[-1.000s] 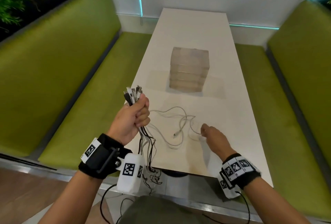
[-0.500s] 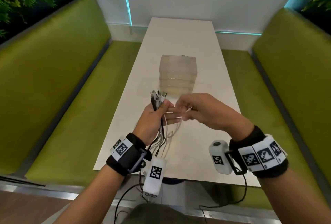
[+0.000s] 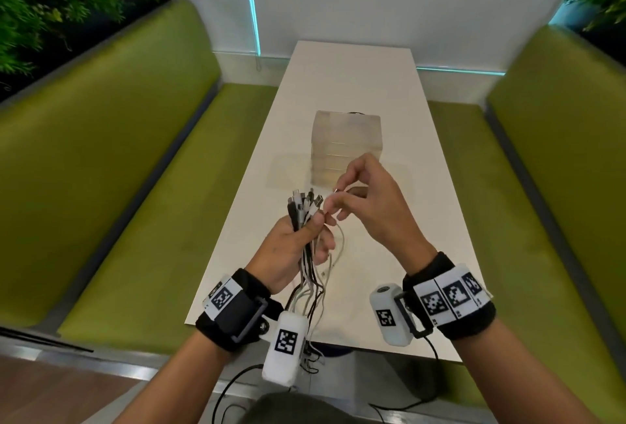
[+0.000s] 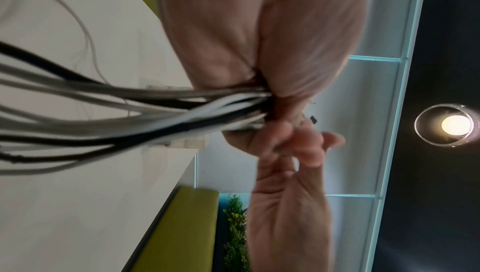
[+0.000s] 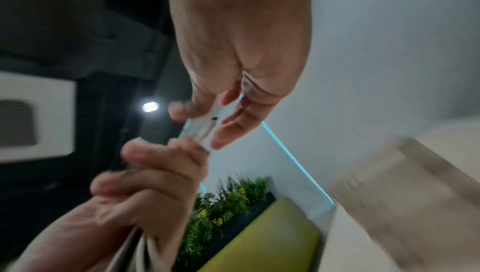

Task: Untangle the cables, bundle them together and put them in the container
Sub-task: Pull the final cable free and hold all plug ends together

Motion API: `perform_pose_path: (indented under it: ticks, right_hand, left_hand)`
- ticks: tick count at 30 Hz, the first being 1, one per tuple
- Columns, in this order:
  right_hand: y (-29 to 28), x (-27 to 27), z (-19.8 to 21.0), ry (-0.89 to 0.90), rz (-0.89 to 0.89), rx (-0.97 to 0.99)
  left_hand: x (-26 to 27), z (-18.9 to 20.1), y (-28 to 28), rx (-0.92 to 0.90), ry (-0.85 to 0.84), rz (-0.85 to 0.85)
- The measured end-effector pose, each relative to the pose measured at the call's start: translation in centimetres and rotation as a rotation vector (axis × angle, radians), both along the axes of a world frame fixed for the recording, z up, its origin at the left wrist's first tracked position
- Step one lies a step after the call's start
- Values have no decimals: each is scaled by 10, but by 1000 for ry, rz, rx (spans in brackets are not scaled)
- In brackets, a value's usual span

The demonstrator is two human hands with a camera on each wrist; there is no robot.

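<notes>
My left hand (image 3: 306, 232) grips a bundle of black and white cables (image 3: 306, 254) above the near end of the table. Their plug ends (image 3: 301, 201) stick up from my fist and the rest hangs below the table edge. The left wrist view shows the same cables (image 4: 155, 110) running out of my left hand (image 4: 262, 100). My right hand (image 3: 333, 198) pinches the plug end of a white cable (image 3: 341, 240) right beside the plugs; it loops down to the table. In the right wrist view my right hand (image 5: 207, 126) holds that white plug (image 5: 201, 128) between thumb and fingers. A translucent container (image 3: 349, 146) stands mid-table.
The white table (image 3: 406, 220) runs away from me between two green benches (image 3: 135, 186), with a white wall at its far end. Plants line the upper left corner (image 3: 50, 0). My wrist cameras hang under both wrists near the table's front edge.
My right hand has lifted the white cable off the table and brought its end up to the bundle. My left hand has moved right and up with the bundle.
</notes>
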State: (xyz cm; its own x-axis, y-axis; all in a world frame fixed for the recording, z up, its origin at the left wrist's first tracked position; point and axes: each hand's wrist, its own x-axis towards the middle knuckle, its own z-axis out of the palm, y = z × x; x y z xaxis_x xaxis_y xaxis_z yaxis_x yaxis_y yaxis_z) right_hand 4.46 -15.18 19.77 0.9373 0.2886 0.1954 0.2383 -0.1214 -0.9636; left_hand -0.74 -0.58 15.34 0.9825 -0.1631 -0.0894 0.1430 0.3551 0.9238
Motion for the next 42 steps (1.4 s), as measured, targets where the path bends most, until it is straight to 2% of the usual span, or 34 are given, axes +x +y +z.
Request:
perform_pose_path:
  ticks: [2,3,5,7,9,14,17,19,22,24,26,29,31,33,36,39,42]
  right_hand:
    - [0,7,-19,82,47,44]
    - [-2,6,-30,119,126,-42]
    - [-2,0,-63,183,402,-306]
    - [4,-10,-94,229,591,-453]
    - [8,-12,-116,208,578,-439]
    - [-12,3,-116,299,550,-368]
    - [-22,7,-112,256,405,-276]
    - [-26,6,-106,303,347,-219]
    - [-30,-5,-98,368,475,-280]
    - [-28,-13,-90,354,525,-288]
    - [-22,-17,-74,302,507,-253]
    - [-8,-17,-40,188,494,-207]
    - [-2,-15,-22,147,508,-227]
    - [-2,-10,-11,140,508,-303]
    - [-12,-4,-16,209,539,-448]
    - [-22,0,-49,217,638,-665]
    - [-35,-3,-93,251,651,-692]
  left_hand:
    - [3,-1,6,-67,-15,55]
    - [5,-1,9,-124,-19,81]
    - [8,3,16,-223,-25,118]
    - [9,8,23,-272,-22,129]
    - [6,13,32,-288,-26,137]
    - [0,14,64,-299,-14,246]
    - [-4,14,76,-321,-1,294]
    - [-8,16,81,-313,3,309]
    - [-11,17,87,-273,4,317]
    - [-12,15,87,-195,0,320]
    - [-12,12,78,-14,5,288]
    - [-16,3,54,294,11,107]
    - [-20,-1,40,346,-3,4]
    - [-22,-3,36,319,0,-13]
    - [-22,1,47,262,7,39]
    - [-20,15,67,59,-4,163]
    - [-18,29,90,-112,-63,322]
